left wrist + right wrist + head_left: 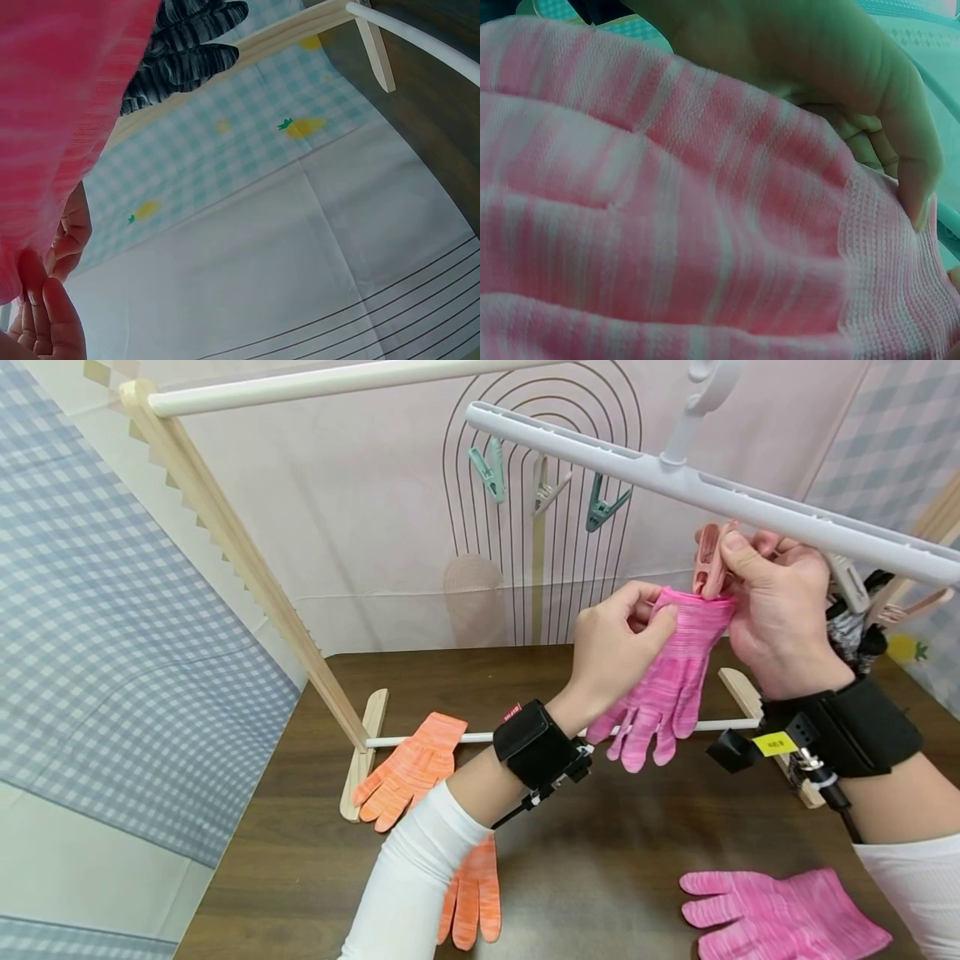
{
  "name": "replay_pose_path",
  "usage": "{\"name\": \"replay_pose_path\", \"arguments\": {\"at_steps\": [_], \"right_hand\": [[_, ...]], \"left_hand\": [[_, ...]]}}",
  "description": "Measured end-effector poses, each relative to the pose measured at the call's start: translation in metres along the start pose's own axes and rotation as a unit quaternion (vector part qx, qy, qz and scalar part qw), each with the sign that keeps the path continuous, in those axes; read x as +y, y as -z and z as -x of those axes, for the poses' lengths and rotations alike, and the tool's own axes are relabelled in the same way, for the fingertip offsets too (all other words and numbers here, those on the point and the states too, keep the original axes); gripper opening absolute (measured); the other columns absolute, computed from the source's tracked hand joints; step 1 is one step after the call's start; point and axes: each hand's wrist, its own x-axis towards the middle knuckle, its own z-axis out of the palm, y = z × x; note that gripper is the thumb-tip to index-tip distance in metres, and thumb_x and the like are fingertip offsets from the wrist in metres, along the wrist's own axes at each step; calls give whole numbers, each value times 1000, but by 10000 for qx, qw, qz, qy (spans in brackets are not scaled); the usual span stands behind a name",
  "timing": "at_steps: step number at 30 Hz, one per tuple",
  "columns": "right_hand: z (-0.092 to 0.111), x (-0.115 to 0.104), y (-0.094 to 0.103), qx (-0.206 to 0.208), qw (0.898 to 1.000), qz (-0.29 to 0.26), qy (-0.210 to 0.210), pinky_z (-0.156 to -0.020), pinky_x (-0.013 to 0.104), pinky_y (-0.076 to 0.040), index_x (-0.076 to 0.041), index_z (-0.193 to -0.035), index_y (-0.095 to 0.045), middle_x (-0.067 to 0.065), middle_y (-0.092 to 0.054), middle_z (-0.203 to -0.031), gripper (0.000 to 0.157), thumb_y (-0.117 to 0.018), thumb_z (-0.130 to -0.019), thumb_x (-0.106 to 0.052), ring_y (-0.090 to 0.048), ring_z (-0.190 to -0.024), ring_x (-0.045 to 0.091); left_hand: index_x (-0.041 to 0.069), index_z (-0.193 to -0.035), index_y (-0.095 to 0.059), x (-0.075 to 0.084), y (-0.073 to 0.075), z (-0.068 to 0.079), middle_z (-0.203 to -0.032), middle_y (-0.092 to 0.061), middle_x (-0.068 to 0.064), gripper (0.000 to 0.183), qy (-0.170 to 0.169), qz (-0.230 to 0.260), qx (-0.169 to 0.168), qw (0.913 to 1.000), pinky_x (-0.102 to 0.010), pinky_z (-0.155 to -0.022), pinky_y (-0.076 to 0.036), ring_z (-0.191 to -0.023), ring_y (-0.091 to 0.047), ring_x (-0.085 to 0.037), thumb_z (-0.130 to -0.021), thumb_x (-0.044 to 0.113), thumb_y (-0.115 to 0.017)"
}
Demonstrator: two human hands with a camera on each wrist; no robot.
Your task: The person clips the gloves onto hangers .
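A pink knitted glove [678, 652] hangs fingers-down below the grey hanger bar [600, 456]. My left hand [618, 639] pinches the left corner of its cuff between thumb and fingers. At the cuff's right side, my right hand [783, 602] grips a pink clothespin [711, 564], whose lower tips meet the cuff's edge. The glove fills most of the right wrist view, where the left thumb presses on the ribbed cuff [889, 255]. In the left wrist view the glove [60, 112] covers the left side, with fingertips [64, 315] below it.
Green clothespins [491, 470] and a beige one [547, 489] hang from the bar's left part. Orange gloves [416, 764] and another pink glove [783, 914] lie on the brown table [285, 860]. A black-and-grey glove [187, 67] hangs at right. A wooden rack post [247, 568] stands at left.
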Motion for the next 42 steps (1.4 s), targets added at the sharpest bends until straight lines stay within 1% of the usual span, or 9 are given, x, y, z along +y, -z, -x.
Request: {"name": "replay_pose_path", "arguments": {"at_steps": [2, 8, 12, 16, 24, 29, 33, 38, 42], "right_hand": [[1, 0, 0, -48, 10000, 28, 7, -49, 30, -45, 3, -64, -33, 18, -58, -67, 29, -55, -74, 18, -59, -64, 26], [3, -2, 0, -47, 9999, 112, -10, -51, 31, -48, 3, -64, -34, 19, -61, -71, 29, -57, -74, 17, -64, -74, 30], [2, 0, 0, -83, 9998, 175, 52, -51, 31, -47, 3, -63, -33, 20, -62, -70, 29, -57, -74, 17, -61, -63, 29], [1, 0, -1, -74, 9997, 190, 106, -47, 29, -46, 2, -63, -33, 19, -60, -68, 30, -57, -73, 18, -61, -60, 27], [2, 2, -2, -178, 9992, 281, 230, -45, 27, -43, 2, -62, -32, 19, -60, -69, 32, -59, -73, 16, -50, -40, 22], [1, 2, -3, -118, 9995, 194, 227, -45, 27, -45, 3, -62, -32, 19, -59, -67, 32, -57, -72, 18, -55, -49, 23], [1, 1, -2, -139, 9997, 93, 159, -53, 30, -50, 3, -62, -33, 19, -60, -67, 31, -56, -73, 19, -61, -59, 25], [0, 0, 2, -385, 9992, -25, -78, -66, 34, -52, 6, -62, -38, 20, -60, -72, 24, -54, -76, 17, -64, -76, 31], [-1, 2, 6, -564, 9978, -142, -331, -72, 32, -51, 8, -63, -43, 19, -59, -75, 19, -52, -77, 17, -61, -70, 28]], "left_hand": [[12, -96, -62, 0, -1, -1, -73, -65, 4, 17, -6, -20, -6, 10000, -6, -60, -40, -61, -54, 4, -83, 20, -57], [12, -97, -62, 1, -3, -2, -74, -65, 4, 17, -12, -9, 24, 10000, -6, -60, -40, -62, -54, 4, -83, 21, -57], [12, -97, -62, 1, -5, -3, -74, -64, 4, 18, 27, 76, 47, 10000, -7, -59, -40, -61, -53, 3, -83, 21, -57], [12, -97, -63, 0, -6, -4, -74, -64, 3, 18, 69, 157, 90, 9998, -7, -58, -40, -61, -53, 3, -83, 21, -57], [11, -97, -62, 0, -7, -5, -74, -64, 2, 18, 91, 246, 125, 9996, -8, -56, -41, -60, -53, 2, -83, 21, -57], [11, -98, -62, 1, -8, -6, -76, -65, 2, 19, 109, 264, 168, 9995, -8, -56, -41, -60, -53, 3, -84, 21, -57], [11, -100, -61, 1, -9, -6, -76, -65, 1, 20, 109, 278, 172, 9994, -8, -56, -41, -60, -54, 3, -84, 22, -56], [11, -101, -61, 1, -10, -5, -75, -65, 1, 20, 102, 349, 169, 9992, -8, -56, -41, -60, -53, 3, -84, 21, -56], [11, -101, -61, -2, -11, -4, -76, -64, 0, 20, 140, 463, 156, 9987, -8, -56, -42, -60, -54, 2, -84, 21, -56]]}}
